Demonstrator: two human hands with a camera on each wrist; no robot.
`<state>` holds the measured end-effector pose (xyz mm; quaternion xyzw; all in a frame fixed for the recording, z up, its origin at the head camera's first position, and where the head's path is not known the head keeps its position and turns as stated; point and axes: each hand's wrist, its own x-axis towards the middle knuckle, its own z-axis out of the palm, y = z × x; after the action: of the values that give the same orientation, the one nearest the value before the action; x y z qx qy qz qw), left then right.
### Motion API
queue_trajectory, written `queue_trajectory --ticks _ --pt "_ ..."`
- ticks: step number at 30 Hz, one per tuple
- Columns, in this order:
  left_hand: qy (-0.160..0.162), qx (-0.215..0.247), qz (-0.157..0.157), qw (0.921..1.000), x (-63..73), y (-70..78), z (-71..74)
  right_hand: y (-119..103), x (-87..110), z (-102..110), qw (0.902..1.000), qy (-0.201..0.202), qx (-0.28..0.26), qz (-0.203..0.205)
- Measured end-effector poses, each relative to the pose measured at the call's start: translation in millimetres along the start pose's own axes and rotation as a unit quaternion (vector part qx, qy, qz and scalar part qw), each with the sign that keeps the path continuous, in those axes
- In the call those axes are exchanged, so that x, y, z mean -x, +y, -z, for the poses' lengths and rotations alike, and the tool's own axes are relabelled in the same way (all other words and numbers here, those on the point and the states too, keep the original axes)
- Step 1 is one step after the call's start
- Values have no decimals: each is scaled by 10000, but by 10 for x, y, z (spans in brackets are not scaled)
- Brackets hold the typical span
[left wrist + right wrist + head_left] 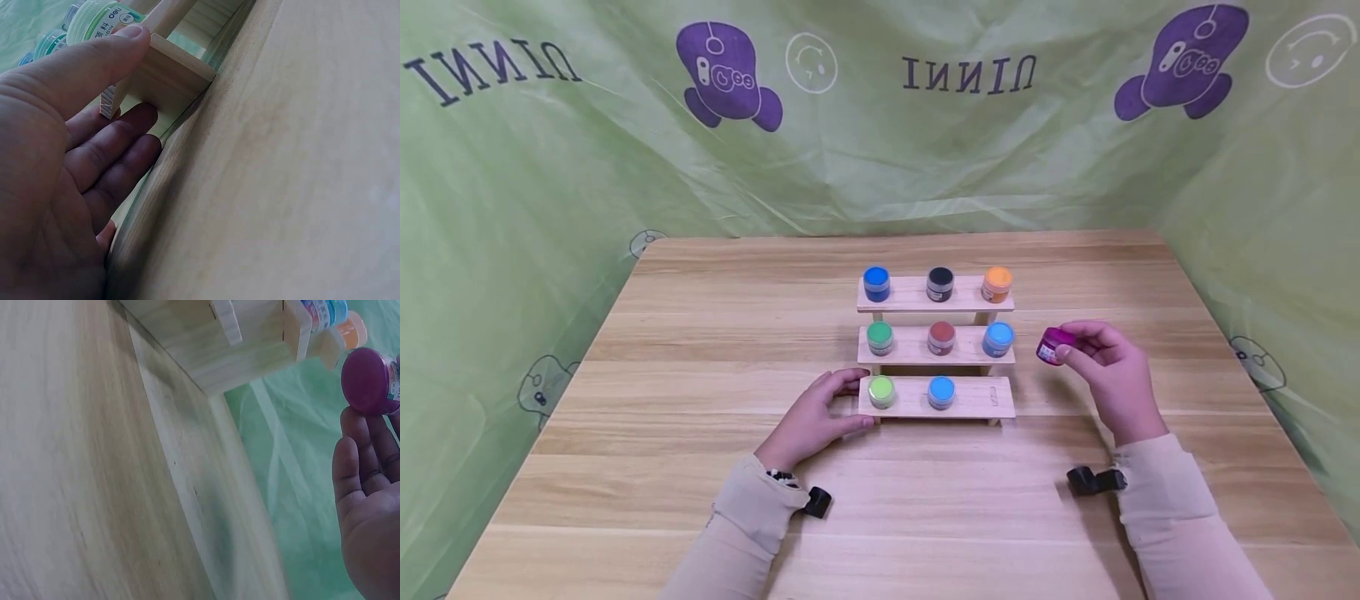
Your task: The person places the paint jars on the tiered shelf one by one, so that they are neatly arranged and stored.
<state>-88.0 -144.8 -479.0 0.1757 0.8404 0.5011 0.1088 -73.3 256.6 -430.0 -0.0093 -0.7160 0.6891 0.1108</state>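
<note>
- Rack status: stepped wooden rack (pixel 970 398) carries eight paint pots. Top step full: dark blue (pixel 876 283), black (pixel 940 283), orange (pixel 997 284). Middle step full: green (pixel 880 337), red-brown (pixel 941 337), blue (pixel 998 338).
- Bottom step has two: light green pot (pixel 882 391) just beside the left fingers, light blue pot (pixel 941 392) further along. The slot at the step's far end, nearest the right fingers, is bare.
- Judgement: one pot left to seat, so nearly complete.
- Purple pot (pixel 1054 345) is off the rack, in the air above the surface (pixel 700 467), pinched at the fingertips of the right hand (pixel 1116 375). Lid faces the rack; the open slot sits below and inboard of the fingers.
- Right wrist view agrees: purple pot (pixel 370 380) at the fingertips, palm open beneath it.
- Left hand (pixel 816 417) rests on the surface, clasping the bottom step's near end: thumb over the top, other fingers (pixel 119 147) tucked beneath the board. It holds no pot, only the rack.
</note>
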Motion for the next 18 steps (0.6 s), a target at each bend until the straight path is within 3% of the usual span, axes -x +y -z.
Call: queue_trajectory --ticks 18 --pt "-15 -33 20 10000 -9 11 6 -65 115 -70 9998 -149 -97 3"
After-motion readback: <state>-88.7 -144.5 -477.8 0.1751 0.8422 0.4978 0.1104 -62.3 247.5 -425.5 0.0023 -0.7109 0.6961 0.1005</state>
